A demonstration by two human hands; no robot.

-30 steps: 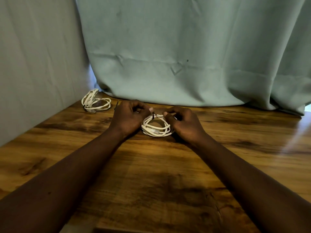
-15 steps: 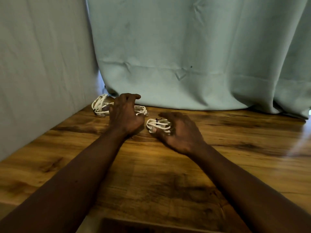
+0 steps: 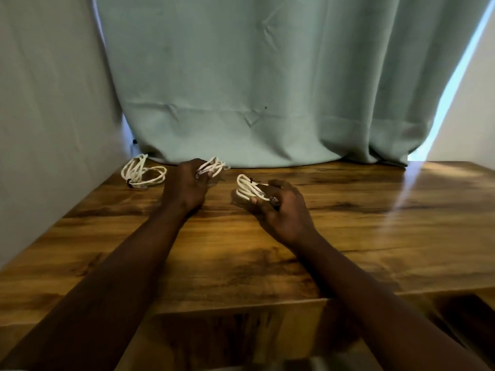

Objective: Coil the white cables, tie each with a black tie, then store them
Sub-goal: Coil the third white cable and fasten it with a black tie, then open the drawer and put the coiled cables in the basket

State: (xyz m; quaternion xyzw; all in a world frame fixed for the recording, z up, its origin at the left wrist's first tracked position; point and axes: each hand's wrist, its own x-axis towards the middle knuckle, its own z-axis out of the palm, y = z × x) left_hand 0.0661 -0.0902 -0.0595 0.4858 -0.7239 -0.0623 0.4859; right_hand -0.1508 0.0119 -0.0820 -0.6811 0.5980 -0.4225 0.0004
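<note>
1. Toward the far middle of the wooden table (image 3: 375, 223): left hand (image 3: 187, 187), back turned up, fingers curled tight round the first white coil (image 3: 214, 165), with its loops sticking out to the right past the knuckles, close to the curtain hem.
2. Just right of that and a little nearer: right hand (image 3: 284, 212), thumb and fingers closed round the second white coil (image 3: 249, 188), gripped at its right end, loops pointing left. Lifted or resting on the wood, cannot tell.
3. On the far side of that second coil: a small black tie (image 3: 251, 180) wrapped across the strands.
4. Between the two held coils: a gap of bare wood, no contact.
5. At the far left corner, well apart from both hands: the third white coil (image 3: 142, 172), lying loose and flat on the table beside the grey wall (image 3: 48, 103), with a dark spot at its near end, too small to name.
6. Behind everything: a pale green curtain (image 3: 254, 89) hanging down to the far table edge, with a bright strip of daylight along its right side.
</note>
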